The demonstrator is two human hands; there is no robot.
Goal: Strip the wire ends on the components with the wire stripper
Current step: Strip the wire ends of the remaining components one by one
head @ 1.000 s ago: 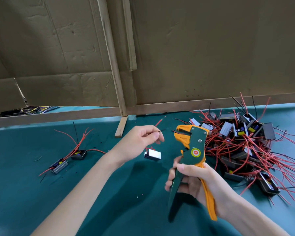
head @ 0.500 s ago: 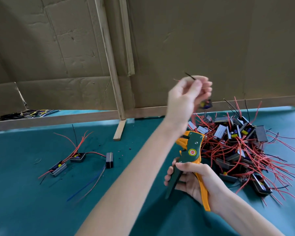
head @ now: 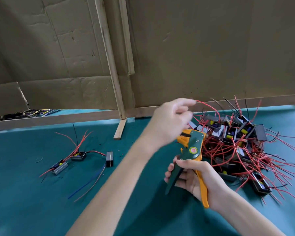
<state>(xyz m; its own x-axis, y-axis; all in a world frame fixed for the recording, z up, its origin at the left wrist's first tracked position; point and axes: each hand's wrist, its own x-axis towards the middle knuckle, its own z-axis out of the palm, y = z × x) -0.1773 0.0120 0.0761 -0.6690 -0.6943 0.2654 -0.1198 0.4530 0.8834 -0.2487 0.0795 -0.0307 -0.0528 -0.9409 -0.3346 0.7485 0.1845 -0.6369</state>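
The wire stripper stands nearly upright, head up, with its handles running down into the right hand, which grips them. Just above its head the blurred left hand curls, fingertips at a red wire from the component pile on its right. I cannot tell whether it pinches the wire.

Soft, even daylight; one hand blurred.
The left hand is smeared by motion, while the right hand is sharp. Faint soft shadows lie on the green tabletop under the arms. The cardboard wall is darker far left. Straight edges bow towards the frame's edges.
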